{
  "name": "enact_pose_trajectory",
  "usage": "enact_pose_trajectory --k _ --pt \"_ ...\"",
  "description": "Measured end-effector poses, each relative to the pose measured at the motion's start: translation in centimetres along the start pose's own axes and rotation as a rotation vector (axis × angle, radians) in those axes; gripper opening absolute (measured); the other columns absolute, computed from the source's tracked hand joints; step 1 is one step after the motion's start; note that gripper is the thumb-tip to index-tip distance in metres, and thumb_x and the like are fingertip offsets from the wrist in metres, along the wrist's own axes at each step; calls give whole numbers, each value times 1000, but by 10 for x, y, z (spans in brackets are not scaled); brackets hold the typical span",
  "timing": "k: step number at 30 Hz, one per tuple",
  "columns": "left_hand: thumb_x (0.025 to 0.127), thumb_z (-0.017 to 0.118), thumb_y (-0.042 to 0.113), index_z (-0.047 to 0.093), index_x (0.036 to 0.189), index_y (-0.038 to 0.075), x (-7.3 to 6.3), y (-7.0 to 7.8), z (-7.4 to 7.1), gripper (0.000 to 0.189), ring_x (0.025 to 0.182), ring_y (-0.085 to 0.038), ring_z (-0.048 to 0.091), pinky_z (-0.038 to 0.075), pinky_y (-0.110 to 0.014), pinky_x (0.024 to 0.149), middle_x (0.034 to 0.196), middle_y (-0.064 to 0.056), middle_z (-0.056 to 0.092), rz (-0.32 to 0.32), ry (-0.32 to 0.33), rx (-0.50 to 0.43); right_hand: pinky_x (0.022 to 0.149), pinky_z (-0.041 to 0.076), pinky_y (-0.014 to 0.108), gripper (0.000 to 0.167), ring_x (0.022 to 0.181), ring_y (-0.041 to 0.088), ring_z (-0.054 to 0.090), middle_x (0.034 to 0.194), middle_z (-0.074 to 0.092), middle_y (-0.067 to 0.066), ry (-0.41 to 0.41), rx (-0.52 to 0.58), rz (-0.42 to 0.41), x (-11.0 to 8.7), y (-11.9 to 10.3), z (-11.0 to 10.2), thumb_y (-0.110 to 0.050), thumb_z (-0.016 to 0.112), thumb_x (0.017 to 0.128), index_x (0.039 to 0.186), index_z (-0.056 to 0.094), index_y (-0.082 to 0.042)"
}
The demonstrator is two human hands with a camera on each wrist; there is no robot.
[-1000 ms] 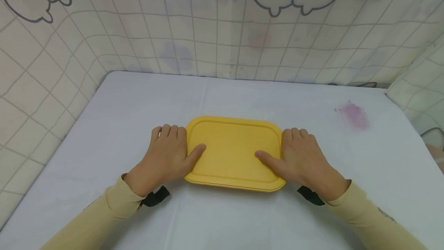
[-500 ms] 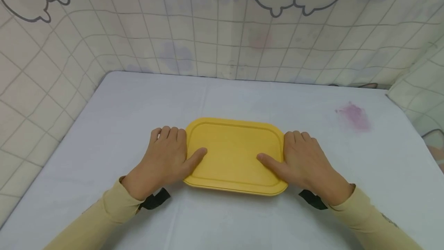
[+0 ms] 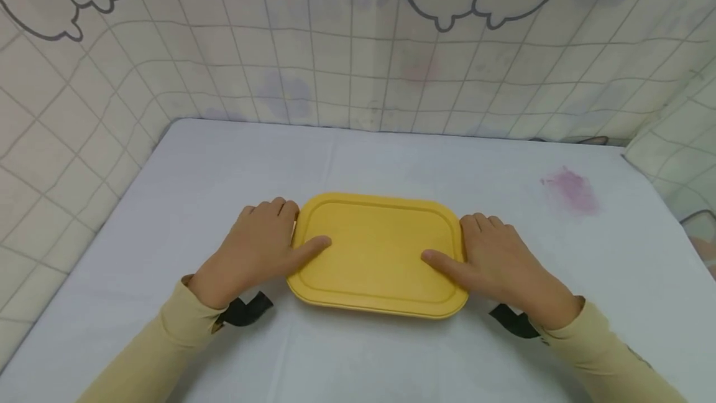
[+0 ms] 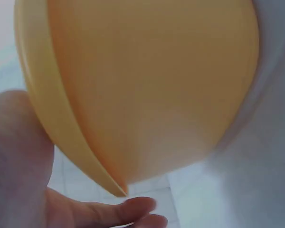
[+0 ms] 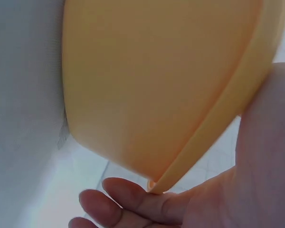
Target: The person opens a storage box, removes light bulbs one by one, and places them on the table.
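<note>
A yellow lidded plastic box [image 3: 380,254] stands on the white-covered table, its lid facing up. At its left end my left hand [image 3: 254,250] holds the lid's edge, the thumb lying on top and the fingers along the side. The left wrist view shows those fingers [image 4: 109,211] bent just past the rim, with a small gap there. My right hand [image 3: 498,260] grips the opposite end, thumb on the lid. Its fingertips [image 5: 126,192] curl at the rim in the right wrist view. Both wrist views show the box's smooth side wall [image 5: 152,76] below the overhanging lid. Its inside is hidden.
The white tablecloth [image 3: 235,160] has a pink stain [image 3: 573,190] at the back right. Grid-patterned curtains [image 3: 335,48] enclose the table behind and at the sides. Black straps [image 3: 246,310] show beneath both wrists.
The box has shifted slightly toward me. My left hand has moved a little left and turned outward, its fingers looser at the edge. My right hand has moved slightly right and nearer.
</note>
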State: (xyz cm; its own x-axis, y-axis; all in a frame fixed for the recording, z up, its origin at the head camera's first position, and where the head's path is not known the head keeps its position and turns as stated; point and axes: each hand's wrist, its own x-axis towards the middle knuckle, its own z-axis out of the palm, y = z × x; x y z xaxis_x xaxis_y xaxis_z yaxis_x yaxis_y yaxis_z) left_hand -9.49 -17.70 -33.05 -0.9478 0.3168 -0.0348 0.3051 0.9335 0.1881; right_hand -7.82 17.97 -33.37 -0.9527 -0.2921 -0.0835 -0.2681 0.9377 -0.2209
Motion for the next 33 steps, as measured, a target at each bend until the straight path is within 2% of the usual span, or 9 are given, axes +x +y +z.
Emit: enact_pose_trajectory --k 4,7,11,16,19,23,28,33 --pt "98 55 61 59 128 -3 4 -9 -2 70 82 -22 63 54 -40 74 107 -14 69 -9 -45 -151 82 49 42 77 92 24 58 105 64 10 -43 96 -1 -1 7 -3 -75 55 91 116 59 -2" --pt "99 55 57 53 137 -1 7 -16 -3 69 77 -17 61 51 -33 69 110 -14 68 -31 -94 -258 89 53 48 85 107 27 62 126 64 14 -67 187 3 -2 12 -5 -74 58 90 135 53 -1" --pt "101 56 49 52 137 5 12 -25 -1 57 74 -14 60 49 -29 68 108 -10 68 -13 -131 -373 87 56 44 89 112 26 64 131 63 13 -82 258 3 -3 21 -5 -71 61 90 147 44 -5" --pt "102 58 41 56 132 11 18 -35 3 43 84 -14 62 52 -30 74 104 -4 69 55 -167 -468 84 54 36 83 107 18 64 125 65 7 -88 334 -4 -3 30 -4 -65 67 90 148 42 -12" --pt "102 59 44 58 132 14 21 -40 5 42 92 -15 63 52 -31 78 108 -3 70 59 -196 -514 83 54 32 75 101 14 64 120 66 4 -103 393 -25 -2 35 -5 -59 70 91 146 44 -15" --pt "100 62 46 58 133 19 23 -46 8 42 95 -19 63 51 -33 82 111 -3 69 28 -248 -615 83 54 26 64 98 11 66 120 67 2 -136 491 -27 -2 40 -7 -52 72 92 142 48 -21" --pt "97 66 46 57 134 22 26 -50 11 45 94 -22 68 49 -35 89 111 -4 69 -36 -314 -779 84 54 27 56 100 16 70 121 67 3 -185 657 -2 1 45 -7 -45 75 92 138 52 -23" --pt "96 72 36 54 136 15 29 -54 16 49 86 -23 72 58 -35 87 104 -7 69 -77 -359 -981 88 53 28 57 102 15 72 120 67 7 -246 779 51 5 49 -5 -41 76 92 139 52 -21"
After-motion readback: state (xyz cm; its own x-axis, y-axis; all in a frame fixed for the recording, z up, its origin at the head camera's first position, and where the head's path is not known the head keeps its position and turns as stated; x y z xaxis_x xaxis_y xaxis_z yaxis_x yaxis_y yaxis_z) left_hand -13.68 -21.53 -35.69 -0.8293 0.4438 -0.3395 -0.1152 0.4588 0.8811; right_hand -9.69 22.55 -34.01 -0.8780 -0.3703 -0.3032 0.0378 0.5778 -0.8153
